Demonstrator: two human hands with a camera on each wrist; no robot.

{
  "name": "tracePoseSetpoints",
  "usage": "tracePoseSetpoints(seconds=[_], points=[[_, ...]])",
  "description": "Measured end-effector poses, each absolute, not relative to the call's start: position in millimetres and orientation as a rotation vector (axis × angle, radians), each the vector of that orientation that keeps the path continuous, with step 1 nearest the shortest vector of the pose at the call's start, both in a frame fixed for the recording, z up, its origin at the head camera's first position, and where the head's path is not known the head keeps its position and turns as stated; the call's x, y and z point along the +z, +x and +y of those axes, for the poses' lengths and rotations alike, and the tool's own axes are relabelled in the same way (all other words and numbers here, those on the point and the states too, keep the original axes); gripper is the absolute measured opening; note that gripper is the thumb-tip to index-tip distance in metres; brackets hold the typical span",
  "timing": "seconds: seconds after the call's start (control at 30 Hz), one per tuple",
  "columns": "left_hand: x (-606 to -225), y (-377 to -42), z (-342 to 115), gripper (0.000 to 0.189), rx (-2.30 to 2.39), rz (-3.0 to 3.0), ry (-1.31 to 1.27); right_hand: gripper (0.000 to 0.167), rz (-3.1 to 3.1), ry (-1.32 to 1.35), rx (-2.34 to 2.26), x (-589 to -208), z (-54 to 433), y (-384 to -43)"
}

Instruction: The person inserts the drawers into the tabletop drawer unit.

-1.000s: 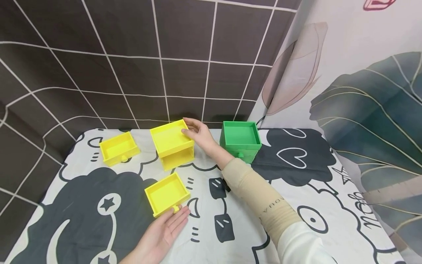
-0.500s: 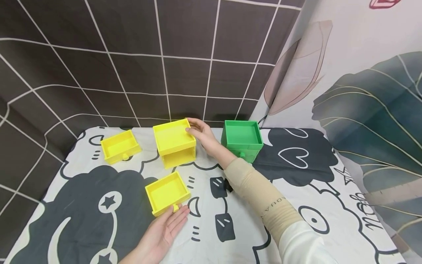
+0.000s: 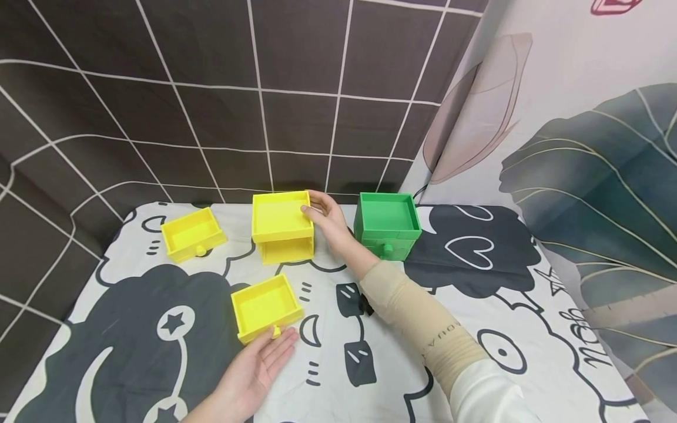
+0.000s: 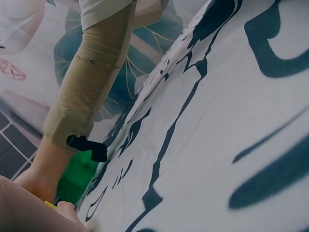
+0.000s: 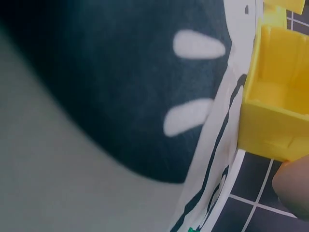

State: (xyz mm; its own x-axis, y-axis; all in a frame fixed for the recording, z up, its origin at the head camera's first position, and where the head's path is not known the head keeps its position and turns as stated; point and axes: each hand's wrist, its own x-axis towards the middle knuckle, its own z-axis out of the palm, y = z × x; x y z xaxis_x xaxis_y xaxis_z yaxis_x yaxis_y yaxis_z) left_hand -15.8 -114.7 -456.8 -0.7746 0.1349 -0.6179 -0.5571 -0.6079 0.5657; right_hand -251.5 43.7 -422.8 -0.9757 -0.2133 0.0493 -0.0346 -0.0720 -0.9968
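A yellow drawer cabinet (image 3: 282, 217) with an open front slot stands at the back of the cloth. My right hand (image 3: 333, 222) grips its right side, thumb over the top rim; the other fingers are partly hidden behind. In the right wrist view a fingertip (image 5: 292, 186) lies against the yellow cabinet wall (image 5: 270, 130). Nearer me is a yellow drawer (image 3: 267, 306) with a small knob (image 3: 276, 332). My left hand (image 3: 252, 371) is palm up with extended fingers, its thumb and fingertips right at the drawer's front by the knob.
A second yellow drawer (image 3: 193, 234) lies at the back left. To the right of my right hand stands a green drawer cabinet (image 3: 388, 226) with its drawer in. A dark gridded curtain (image 3: 211, 117) hangs behind the patterned cloth (image 3: 423, 346).
My right hand has turned the yellow cabinet so its slot faces more squarely toward me, shifting it slightly right. My left hand and the near drawer have shifted a little left.
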Motion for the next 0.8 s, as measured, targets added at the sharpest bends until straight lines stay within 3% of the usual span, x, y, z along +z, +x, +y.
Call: tracePoseSetpoints(seconds=[0.8], points=[[-424.2,-53.3,-128.4,0.031,2.276,1.308,-0.663,0.052,2.022,-0.139,-2.331,-423.9,37.7,-239.8]])
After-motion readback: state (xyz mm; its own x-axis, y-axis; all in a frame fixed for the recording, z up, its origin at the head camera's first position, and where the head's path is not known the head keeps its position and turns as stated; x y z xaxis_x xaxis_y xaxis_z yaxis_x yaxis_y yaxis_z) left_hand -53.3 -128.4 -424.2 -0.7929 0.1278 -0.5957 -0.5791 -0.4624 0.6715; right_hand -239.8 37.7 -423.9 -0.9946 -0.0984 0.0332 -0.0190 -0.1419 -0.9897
